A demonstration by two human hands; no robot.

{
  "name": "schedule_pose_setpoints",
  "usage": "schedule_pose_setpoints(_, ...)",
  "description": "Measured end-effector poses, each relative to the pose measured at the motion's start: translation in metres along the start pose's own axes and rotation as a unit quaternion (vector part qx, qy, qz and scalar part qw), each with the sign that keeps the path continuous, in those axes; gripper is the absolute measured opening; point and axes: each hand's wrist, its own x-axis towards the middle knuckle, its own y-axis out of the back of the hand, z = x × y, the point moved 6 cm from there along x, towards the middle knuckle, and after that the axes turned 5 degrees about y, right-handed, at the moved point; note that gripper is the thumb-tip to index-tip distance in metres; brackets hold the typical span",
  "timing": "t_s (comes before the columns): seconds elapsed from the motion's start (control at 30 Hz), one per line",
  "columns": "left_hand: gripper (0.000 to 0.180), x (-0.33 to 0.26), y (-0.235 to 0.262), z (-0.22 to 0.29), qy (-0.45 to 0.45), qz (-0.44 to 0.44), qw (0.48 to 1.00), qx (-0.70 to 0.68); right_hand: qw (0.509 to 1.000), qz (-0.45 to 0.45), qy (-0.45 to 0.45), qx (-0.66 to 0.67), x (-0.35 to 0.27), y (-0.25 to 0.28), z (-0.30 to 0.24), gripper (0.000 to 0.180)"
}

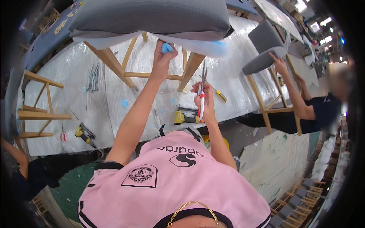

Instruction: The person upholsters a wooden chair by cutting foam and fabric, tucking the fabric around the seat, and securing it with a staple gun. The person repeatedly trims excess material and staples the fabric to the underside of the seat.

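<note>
A chair with a grey upholstered seat (152, 19) stands before me on wooden legs (110, 62). White and pale-blue padding (207, 47) sticks out under the seat's near edge. My left hand (163, 62) is closed on a blue piece of foam (167, 48) right below that edge. Lower and to the right, my right hand (205, 100) grips scissors (202, 102) with red-and-white handles. Their blades point up, near the chair's right front leg, and look slightly parted.
Plastic film covers the table (118, 87). On it lie a yellow-black staple gun (184, 117), a yellow screwdriver (221, 95), metal rods (94, 78), another power tool (84, 133) and red-handled pliers (63, 135). A wooden frame (42, 114) stands left. A co-worker (321, 110) handles a grey chair (262, 64).
</note>
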Motion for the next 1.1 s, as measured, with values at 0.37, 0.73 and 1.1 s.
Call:
schedule_pose_setpoints(0.37,0.047,0.007,-0.066,0.039,0.100,0.073,0.977,0.173,0.998,0.010,0.006,0.054,0.059,-0.039,-0.001,0.046)
schedule_pose_setpoints(0.73,0.053,0.011,-0.075,0.040,0.094,0.063,0.979,0.172,0.993,0.069,0.055,0.076,0.075,-0.030,-0.005,0.053)
schedule_pose_setpoints(1.1,0.046,0.011,-0.075,0.044,0.071,0.076,0.972,0.212,0.991,0.083,0.101,0.043,0.075,-0.033,-0.010,0.047)
